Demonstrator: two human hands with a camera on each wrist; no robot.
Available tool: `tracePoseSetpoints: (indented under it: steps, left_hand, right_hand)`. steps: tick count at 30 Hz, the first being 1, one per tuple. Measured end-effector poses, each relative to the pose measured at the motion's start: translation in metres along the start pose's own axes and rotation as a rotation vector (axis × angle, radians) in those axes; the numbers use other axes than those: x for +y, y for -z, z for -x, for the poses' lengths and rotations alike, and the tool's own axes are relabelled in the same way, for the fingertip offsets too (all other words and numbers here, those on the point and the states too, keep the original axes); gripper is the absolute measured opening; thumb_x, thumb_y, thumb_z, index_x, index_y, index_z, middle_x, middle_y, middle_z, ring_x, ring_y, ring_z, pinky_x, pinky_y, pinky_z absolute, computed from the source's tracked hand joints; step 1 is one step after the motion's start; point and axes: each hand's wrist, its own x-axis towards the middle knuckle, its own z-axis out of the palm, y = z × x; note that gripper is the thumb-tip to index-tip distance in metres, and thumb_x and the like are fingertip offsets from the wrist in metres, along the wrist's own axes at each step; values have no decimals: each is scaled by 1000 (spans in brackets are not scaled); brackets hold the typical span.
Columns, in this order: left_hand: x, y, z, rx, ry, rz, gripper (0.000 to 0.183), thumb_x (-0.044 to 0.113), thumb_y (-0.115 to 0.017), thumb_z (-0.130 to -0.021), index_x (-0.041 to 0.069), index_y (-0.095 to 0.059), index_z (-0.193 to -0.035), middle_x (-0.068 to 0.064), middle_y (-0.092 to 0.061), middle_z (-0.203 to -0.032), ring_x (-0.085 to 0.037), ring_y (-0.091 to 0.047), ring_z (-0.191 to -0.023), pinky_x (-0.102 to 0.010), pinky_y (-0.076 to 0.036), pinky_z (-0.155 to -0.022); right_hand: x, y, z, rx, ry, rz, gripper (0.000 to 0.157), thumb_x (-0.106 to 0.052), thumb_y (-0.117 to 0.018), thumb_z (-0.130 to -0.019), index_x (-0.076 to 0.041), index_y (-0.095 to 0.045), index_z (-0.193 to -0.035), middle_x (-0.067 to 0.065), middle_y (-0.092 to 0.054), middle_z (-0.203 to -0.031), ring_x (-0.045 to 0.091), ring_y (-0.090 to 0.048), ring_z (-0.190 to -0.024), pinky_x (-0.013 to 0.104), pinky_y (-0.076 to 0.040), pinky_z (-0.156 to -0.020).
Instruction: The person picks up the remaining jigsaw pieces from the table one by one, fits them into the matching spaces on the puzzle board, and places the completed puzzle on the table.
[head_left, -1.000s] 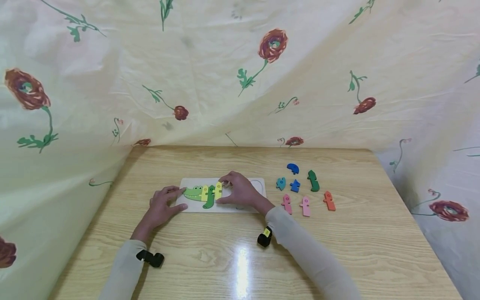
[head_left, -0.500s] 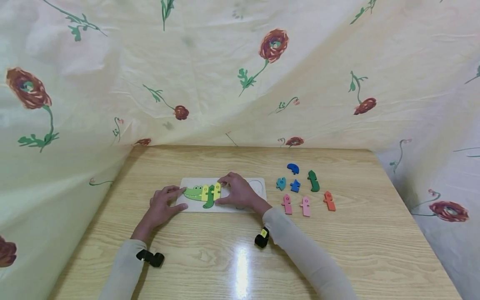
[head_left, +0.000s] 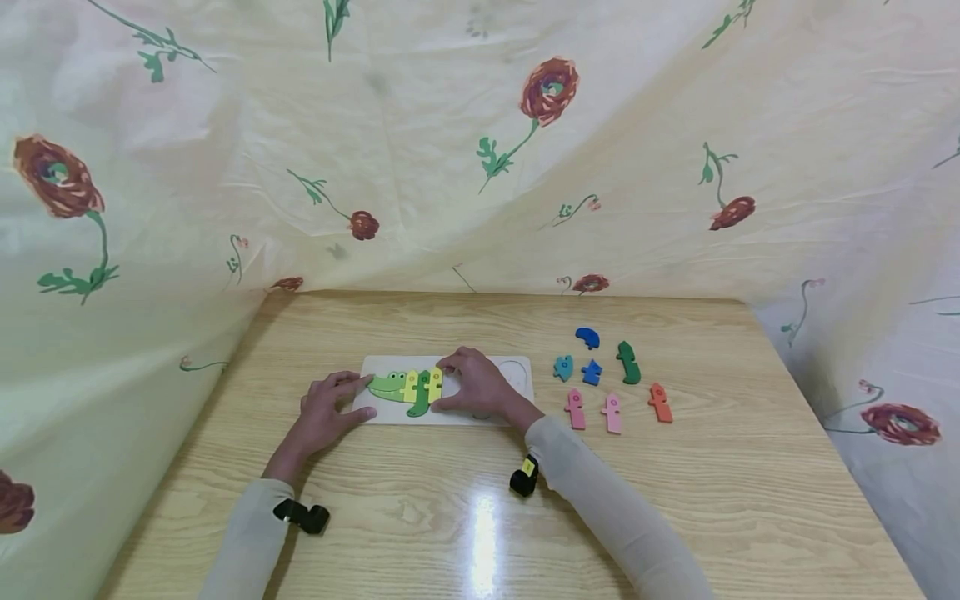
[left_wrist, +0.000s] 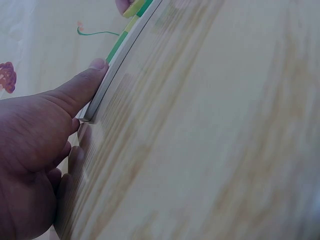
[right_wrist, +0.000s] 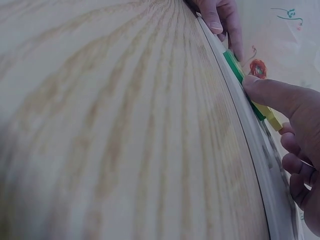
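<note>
On the wood-grain tabletop lies a flat white rectangular board, bearing a light-green crocodile-head piece, a narrow yellow piece and a dark-green legged piece. Round marks on the pieces are too small to read, as is the yellow label on the black wrist camera by the right cuff. The right hand hides much of the board's right half, and the lower frame edge cuts off both pale sleeves. Its thumb and fingertips, parted by the piece's length, pinch a second yellow piece beside the dark-green one; whether that piece lies fully flat cannot be told. The left hand, thumb and fingers spread and gripping nothing, touches the board's left end. Seven loose coloured pieces lie right of the board.
</note>
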Motion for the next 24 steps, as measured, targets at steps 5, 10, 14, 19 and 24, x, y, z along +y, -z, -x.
tracePoseSetpoints:
  steps: [5,10,14,19,24]
  left_hand:
    - [-1,0,0,-1,3,5,67,39,-78,-91,20,-53,-150,-18,-45,-152,-41,-36,-132,-58,-22,-98]
    - [-1,-1,0,-2,4,-1,67,38,-78,-90,20,-53,-150,-18,-45,-152,-41,-36,-133,-59,-22,-100]
    - [-2,-1,0,-2,7,1,67,38,-78,-90,20,-53,-150,-18,-45,-152,-42,-35,-133,-60,-22,-100]
    - [-2,-1,-1,-6,15,-4,67,38,-78,-90,20,-53,-150,-18,-45,-153,-41,-35,-133,-59,-22,-100]
    - [-2,-1,-1,-7,20,-5,67,38,-78,-90,21,-53,-150,-18,-45,-153,-41,-35,-133,-59,-22,-100]
  right_hand:
    - [1,0,0,-7,6,10,72,-48,-91,-73,-10,-69,-131,0,-62,-109,15,-54,-98,34,-47,-89]
    - [2,-1,0,-17,3,23,74,-50,-90,-74,-11,-69,-132,1,-63,-112,16,-55,-101,34,-47,-91]
    - [3,-1,0,-33,-6,32,75,-53,-89,-74,-11,-68,-133,2,-64,-116,17,-55,-104,34,-47,-92]
    - [3,0,-1,-57,-11,31,76,-54,-88,-75,-11,-68,-134,4,-63,-118,17,-54,-104,35,-46,-93]
    - [4,0,-2,-77,-24,35,77,-55,-87,-76,-12,-67,-136,3,-63,-119,17,-53,-105,35,-46,-95]
